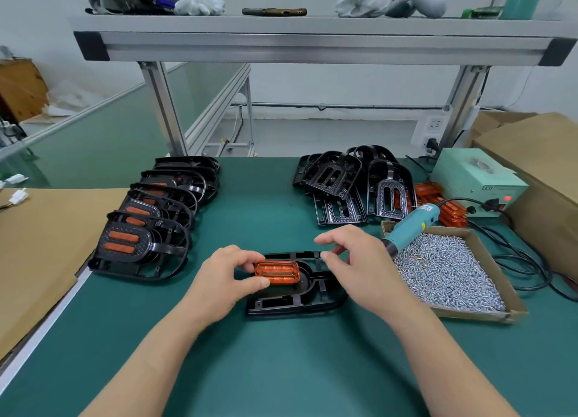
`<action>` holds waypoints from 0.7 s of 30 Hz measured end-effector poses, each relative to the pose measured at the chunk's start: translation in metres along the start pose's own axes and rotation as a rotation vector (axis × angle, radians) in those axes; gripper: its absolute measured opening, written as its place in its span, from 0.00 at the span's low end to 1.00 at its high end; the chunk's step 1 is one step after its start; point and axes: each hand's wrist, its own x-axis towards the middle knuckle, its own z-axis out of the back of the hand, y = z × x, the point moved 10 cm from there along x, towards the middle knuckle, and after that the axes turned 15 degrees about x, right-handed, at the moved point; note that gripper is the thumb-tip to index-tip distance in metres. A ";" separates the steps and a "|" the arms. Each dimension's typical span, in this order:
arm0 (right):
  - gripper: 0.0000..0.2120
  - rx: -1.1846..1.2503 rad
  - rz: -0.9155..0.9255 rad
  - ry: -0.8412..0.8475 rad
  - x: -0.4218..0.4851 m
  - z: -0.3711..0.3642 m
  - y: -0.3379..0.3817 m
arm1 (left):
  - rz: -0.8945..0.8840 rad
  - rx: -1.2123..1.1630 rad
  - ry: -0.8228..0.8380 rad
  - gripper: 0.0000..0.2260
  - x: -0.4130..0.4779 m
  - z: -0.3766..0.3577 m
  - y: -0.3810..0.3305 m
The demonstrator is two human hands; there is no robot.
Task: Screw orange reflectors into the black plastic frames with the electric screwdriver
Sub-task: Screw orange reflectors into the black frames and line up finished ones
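A worker's left hand [231,276] pinches an orange reflector [277,272] over a black plastic frame [316,294] lying on the green bench mat [281,369]. The right hand [353,260] hovers curled at the frame's far edge, its grip impossible to tell. The electric screwdriver [413,225] lies across the screw tray [475,316].

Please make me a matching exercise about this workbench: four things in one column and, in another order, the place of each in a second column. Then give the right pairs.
Things
1. orange reflector
2. electric screwdriver
3. screws
4. finished frames

Places
A. in a row at the left of the table
B. pinched by the left hand, over a black frame
C. heaped in the cardboard tray
D. lying across a corner of that tray

Pairs: 1-B, 2-D, 3-C, 4-A
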 end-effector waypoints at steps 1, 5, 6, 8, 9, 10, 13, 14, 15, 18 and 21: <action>0.11 -0.040 0.019 0.032 0.000 -0.006 0.003 | 0.002 0.010 0.014 0.15 0.001 -0.003 0.002; 0.10 -0.191 0.061 0.155 0.000 -0.030 0.009 | -0.033 0.036 0.070 0.15 0.002 -0.008 0.003; 0.10 -0.223 0.060 0.180 0.000 -0.036 0.009 | -0.044 0.060 0.087 0.15 0.001 -0.010 0.002; 0.08 -0.276 0.045 0.226 0.000 -0.046 0.007 | -0.043 0.091 0.100 0.15 0.000 -0.012 0.001; 0.08 -0.300 0.034 0.249 0.001 -0.051 0.006 | -0.035 0.094 0.099 0.15 0.000 -0.012 0.002; 0.08 -0.321 0.023 0.268 0.002 -0.055 0.005 | -0.029 0.096 0.099 0.15 0.001 -0.012 0.002; 0.08 -0.363 0.003 0.295 0.004 -0.065 0.002 | -0.021 0.105 0.109 0.16 0.001 -0.013 0.003; 0.08 -0.374 0.001 0.301 0.005 -0.067 0.002 | -0.017 0.102 0.114 0.16 0.001 -0.013 0.003; 0.08 -0.386 -0.001 0.305 0.005 -0.070 0.001 | -0.014 0.097 0.119 0.16 0.001 -0.013 0.004; 0.08 -0.417 0.003 0.310 0.007 -0.074 0.002 | -0.015 0.064 0.113 0.17 -0.001 -0.012 0.003; 0.08 -0.459 0.025 0.342 0.009 -0.079 0.007 | -0.051 0.018 0.032 0.13 -0.001 -0.004 -0.003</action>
